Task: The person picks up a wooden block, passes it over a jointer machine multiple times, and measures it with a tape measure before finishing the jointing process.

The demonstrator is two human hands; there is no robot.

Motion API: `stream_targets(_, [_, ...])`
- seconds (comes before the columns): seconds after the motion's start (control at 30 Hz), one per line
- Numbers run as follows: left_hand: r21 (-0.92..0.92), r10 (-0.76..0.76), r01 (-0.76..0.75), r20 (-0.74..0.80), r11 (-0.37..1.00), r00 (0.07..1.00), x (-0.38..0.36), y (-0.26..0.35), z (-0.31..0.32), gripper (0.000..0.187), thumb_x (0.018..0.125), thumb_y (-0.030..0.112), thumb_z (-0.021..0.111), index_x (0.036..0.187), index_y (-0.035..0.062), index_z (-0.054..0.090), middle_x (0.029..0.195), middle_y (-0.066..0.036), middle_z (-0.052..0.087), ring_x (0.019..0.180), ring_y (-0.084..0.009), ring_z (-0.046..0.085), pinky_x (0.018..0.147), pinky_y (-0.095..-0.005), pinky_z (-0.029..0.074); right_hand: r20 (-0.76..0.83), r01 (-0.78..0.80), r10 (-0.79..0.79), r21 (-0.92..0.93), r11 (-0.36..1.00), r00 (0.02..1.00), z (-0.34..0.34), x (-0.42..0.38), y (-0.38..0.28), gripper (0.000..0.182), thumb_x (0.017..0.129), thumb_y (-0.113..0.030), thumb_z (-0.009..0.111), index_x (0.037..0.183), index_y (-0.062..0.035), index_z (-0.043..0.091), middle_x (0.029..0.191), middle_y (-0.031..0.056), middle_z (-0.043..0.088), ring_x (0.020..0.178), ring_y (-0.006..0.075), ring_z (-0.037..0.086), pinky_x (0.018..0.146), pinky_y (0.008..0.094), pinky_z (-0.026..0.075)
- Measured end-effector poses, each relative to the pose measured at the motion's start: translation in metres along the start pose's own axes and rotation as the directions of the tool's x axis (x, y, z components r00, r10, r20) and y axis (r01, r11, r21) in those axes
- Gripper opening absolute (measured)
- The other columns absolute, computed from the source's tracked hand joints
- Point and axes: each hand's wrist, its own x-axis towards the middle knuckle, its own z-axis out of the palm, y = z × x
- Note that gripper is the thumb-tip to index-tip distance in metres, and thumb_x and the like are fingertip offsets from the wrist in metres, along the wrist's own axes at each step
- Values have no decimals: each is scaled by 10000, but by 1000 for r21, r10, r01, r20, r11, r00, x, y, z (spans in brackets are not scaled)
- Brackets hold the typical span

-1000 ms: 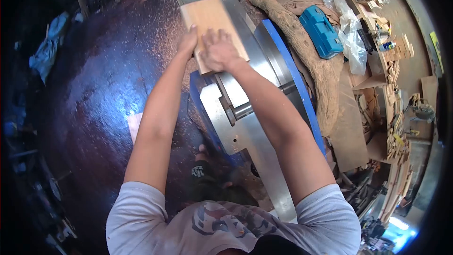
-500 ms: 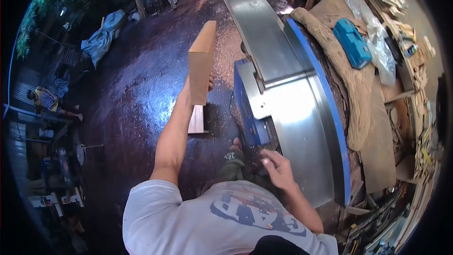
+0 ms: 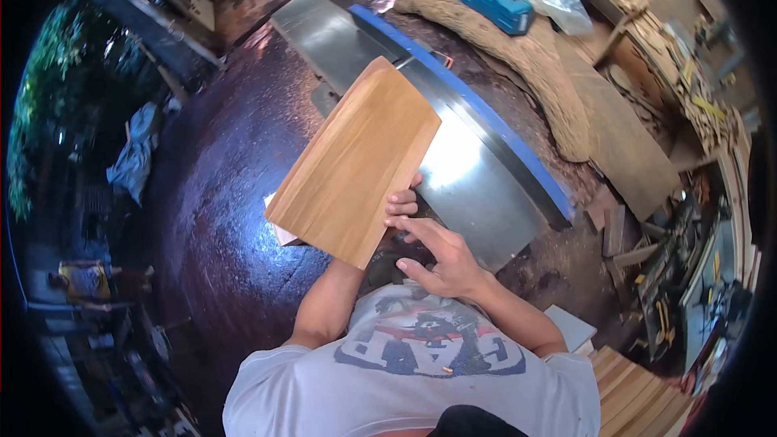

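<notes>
A thick, smooth wooden board point(image 3: 352, 162) is held up in front of my chest, its broad face turned toward me and tilted. My left hand point(image 3: 402, 202) grips it from behind, fingers curled round the right edge; the palm is hidden by the board. My right hand point(image 3: 443, 257) is open, thumb apart, with fingertips right at the board's lower right edge beside the left fingers. Beyond the board lies the long metal bed point(image 3: 477, 178) of a woodworking machine, with a blue-edged fence point(image 3: 477, 101) along its far side.
A teal tool case point(image 3: 495, 4) and a long rough log point(image 3: 518, 73) lie behind the machine. Wood offcuts crowd the right side, and slatted boards point(image 3: 639, 392) are at lower right. A person point(image 3: 85, 282) is far off at the left.
The board has come closer and turned from edge-on to broad face toward me. My right hand has moved up to its edge. The view has swung to the right.
</notes>
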Motion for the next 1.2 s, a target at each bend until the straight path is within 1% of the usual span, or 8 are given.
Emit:
stream_targets(0.23, [361, 236, -141, -234, 922, 943, 3, -38, -47, 688, 1096, 439, 469, 1513, -96, 360, 1115, -151, 560, 1022, -274, 565, 893, -412, 534, -205, 69, -99, -147, 987, 974, -9, -40, -17, 768, 846, -292, 867, 1426, 59, 507, 1303, 271, 650, 1144, 397, 682, 995, 463, 554])
stream_targets(0.37, [803, 718, 85, -570, 591, 400, 34, -59, -95, 719, 1137, 578, 301, 1511, -5, 493, 1408, -218, 633, 1204, -352, 676, 1022, -510, 563, -414, -485, 563, 285, 827, 716, 4, -80, 19, 620, 907, -234, 833, 1340, 71, 509, 1217, 226, 673, 1116, 280, 675, 975, 420, 545])
stream_targets(0.53, [785, 836, 597, -210, -166, 507, 66, -69, -130, 739, 1095, 534, 464, 1332, -152, 606, 1257, -330, 700, 1225, -430, 674, 1043, -435, 505, -366, -433, 863, 753, 495, 349, -39, -133, 118, 433, 1054, -228, 663, 1354, 66, 554, 1261, 174, 664, 1102, 225, 694, 868, 391, 617])
stream_targets(0.67, [485, 669, 768, -407, -418, 621, 76, -57, -104, 700, 989, 569, 608, 1235, -78, 710, 1173, -348, 715, 1157, -500, 680, 996, -501, 545, -392, -846, 771, -34, 532, 501, -104, -146, 140, 528, 985, -282, 731, 1353, 70, 589, 1307, 265, 633, 1090, 395, 681, 871, 501, 573])
stream_targets(0.8, [490, 664, 639, -152, -593, 732, 72, -57, -57, 512, 953, 452, 668, 1147, -14, 757, 1100, -287, 754, 1129, -442, 705, 990, -512, 549, -469, -512, 206, -768, 384, 859, -82, -127, 95, 556, 969, -266, 706, 1388, 76, 581, 1434, 348, 540, 1286, 483, 570, 1031, 573, 464])
stream_targets(0.87, [546, 595, 405, 229, -734, 770, 83, -61, -75, 476, 961, 423, 659, 1129, -10, 762, 1097, -278, 756, 1150, -422, 698, 1017, -487, 544, -288, -357, 210, -758, 546, 934, -82, -122, 113, 561, 924, -235, 715, 1385, 55, 582, 1489, 335, 493, 1363, 520, 464, 1146, 609, 351])
stream_targets(1.03, [233, 513, 471, 171, -851, 841, 144, -27, -129, 775, 1018, 417, 568, 1548, -125, 404, 1687, -329, 257, 1595, -462, 206, 1310, -564, 148, 71, -69, 229, -832, 550, 971, -86, -80, 171, 658, 932, -314, 660, 1441, 85, 536, 1545, 329, 462, 1470, 527, 384, 1237, 625, 265])
stream_targets(1.2, [165, 546, 527, 109, -834, 830, 154, 11, -126, 839, 1024, 489, 513, 1585, -113, 353, 1703, -323, 230, 1611, -449, 170, 1318, -547, 118, 218, 28, 249, -803, 596, 944, -87, -35, 193, 715, 959, -333, 618, 1476, 138, 473, 1590, 346, 406, 1519, 529, 329, 1272, 613, 218])
